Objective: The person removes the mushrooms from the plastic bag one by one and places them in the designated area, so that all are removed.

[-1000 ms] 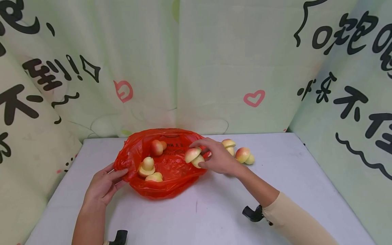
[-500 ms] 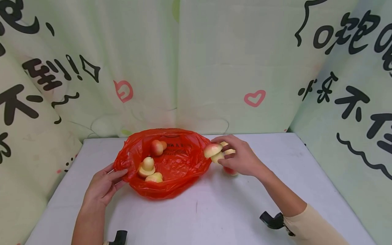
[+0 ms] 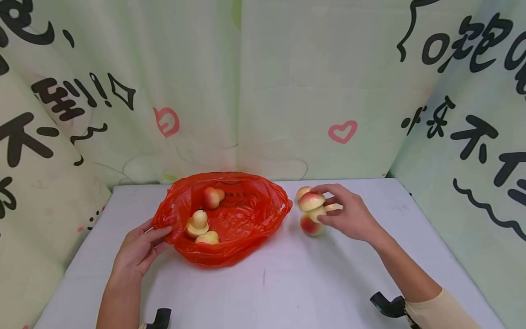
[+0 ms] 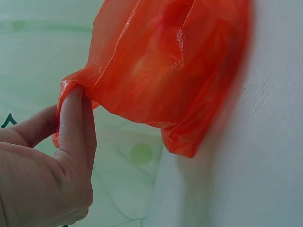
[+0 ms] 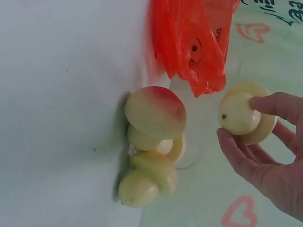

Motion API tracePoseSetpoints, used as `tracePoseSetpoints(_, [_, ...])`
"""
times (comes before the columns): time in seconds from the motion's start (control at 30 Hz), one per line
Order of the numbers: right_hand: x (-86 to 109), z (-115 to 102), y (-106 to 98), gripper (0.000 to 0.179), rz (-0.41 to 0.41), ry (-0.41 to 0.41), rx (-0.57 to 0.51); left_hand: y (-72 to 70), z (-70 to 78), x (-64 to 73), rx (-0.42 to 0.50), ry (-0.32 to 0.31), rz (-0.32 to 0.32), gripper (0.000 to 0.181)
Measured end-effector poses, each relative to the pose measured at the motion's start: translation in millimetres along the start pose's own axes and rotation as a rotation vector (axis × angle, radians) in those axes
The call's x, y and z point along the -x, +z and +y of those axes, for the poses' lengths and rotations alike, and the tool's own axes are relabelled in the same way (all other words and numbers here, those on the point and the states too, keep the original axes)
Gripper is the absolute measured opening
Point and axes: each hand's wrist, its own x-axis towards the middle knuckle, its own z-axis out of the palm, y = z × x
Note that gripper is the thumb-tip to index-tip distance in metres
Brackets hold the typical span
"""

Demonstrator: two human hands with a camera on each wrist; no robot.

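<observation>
Green printed cloth fills the top half of the head view, and below it a pale grey table [image 3: 287,283] runs to the bottom edge. Next in size, the red plastic bag [image 3: 230,219] sits left of centre, mouth open and walls slumped; thin, floppy film like that looks sure to crumple and slip, so a pinch at the rim seems the sensible hold. That is what the left hand [image 3: 139,249] does at lower left: thumb and fingers pressed together on the bag's edge, which the left wrist view shows bunched over the fingertips [image 4: 71,94].

Inside the bag lie 3 toy mushrooms [image 3: 199,224], red-and-cream, smooth and glossy. Right of the bag, 2 loose mushrooms [image 5: 151,142] rest against each other on the table, well clear of the film.

Smallest now: the right hand [image 3: 349,217], centre right, holds 1 held mushroom [image 3: 312,203] just above those 2. Its thumb and fingertips [image 5: 265,101] pinch the stem end, the other fingers loosely curled. It reads as light, hard and a bit slippery, likely to roll on its domed cap, so gripping across the stem just under the cap looks safest.
</observation>
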Motion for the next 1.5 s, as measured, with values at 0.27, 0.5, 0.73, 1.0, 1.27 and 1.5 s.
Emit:
tracePoseSetpoints(0.27, [10.3, 10, -11, 0.057, 0.031, 0.019, 0.051, 0.3, -0.2, 1.5, 0.006, 0.011, 0.001, 0.083])
tracePoseSetpoints(0.5, [19.5, 22, -19, 0.057, 0.046, 0.041, 0.068, -0.1, -0.8, 1.5, 0.007, 0.014, 0.004, 0.083])
tracePoseSetpoints(0.73, [28.1, 32, -24, 0.057, 0.055, 0.048, 0.077, -0.2, -0.9, 1.0, 0.005, 0.014, 0.001, 0.083])
tracePoseSetpoints(1.0, [32.4, 39, -24, 0.057, 0.051, 0.056, 0.088, -0.4, -0.6, 1.1, -0.005, 0.019, 0.0, 0.083])
tracePoseSetpoints(1.27, [33.6, 51, -20, 0.058, 0.047, 0.083, 0.116, -0.4, -1.4, 0.3, -0.008, 0.021, 0.006, 0.083])
tracePoseSetpoints(1.5, [34.8, 58, -17, 0.057, 0.043, 0.092, 0.132, -0.4, -1.2, 0.5, -0.01, 0.022, 0.007, 0.083])
